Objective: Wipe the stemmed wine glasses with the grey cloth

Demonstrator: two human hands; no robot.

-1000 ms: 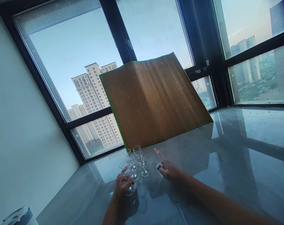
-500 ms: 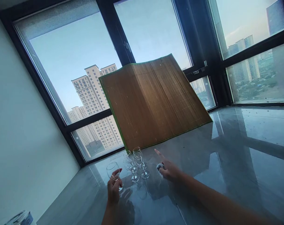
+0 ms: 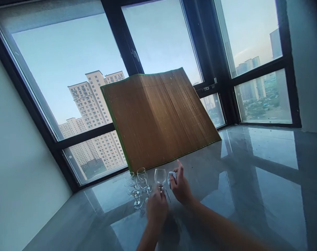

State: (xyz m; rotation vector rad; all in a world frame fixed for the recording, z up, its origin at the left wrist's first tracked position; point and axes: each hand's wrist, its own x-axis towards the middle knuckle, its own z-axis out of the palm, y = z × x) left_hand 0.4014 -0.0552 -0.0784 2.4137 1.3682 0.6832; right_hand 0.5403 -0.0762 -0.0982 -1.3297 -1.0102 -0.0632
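While its lower part is wrapped by the closed left hand [image 3: 157, 208], a wine glass [image 3: 160, 176] is held bowl uppermost, presumably so that the bowl is left uncovered; whether its foot touches the surface cannot be told. Just to the right, a crumpled white cloth [image 3: 171, 179] is gripped in the curled right hand [image 3: 181, 187], the index finger being extended, perhaps so that the wad is kept compact. To the left of the held glass, other stemmed glasses [image 3: 133, 191] are stood upright in a tight group, by which leftward movement is restricted. On the right, broader room for moving is offered by the glossy grey surface [image 3: 252, 198]. Beyond, a brown mat [image 3: 161, 120] with green edging is propped by the dark-framed windows [image 3: 158, 38], its lower edge set close behind the glasses; outside, tower blocks [image 3: 94, 99] are seen.
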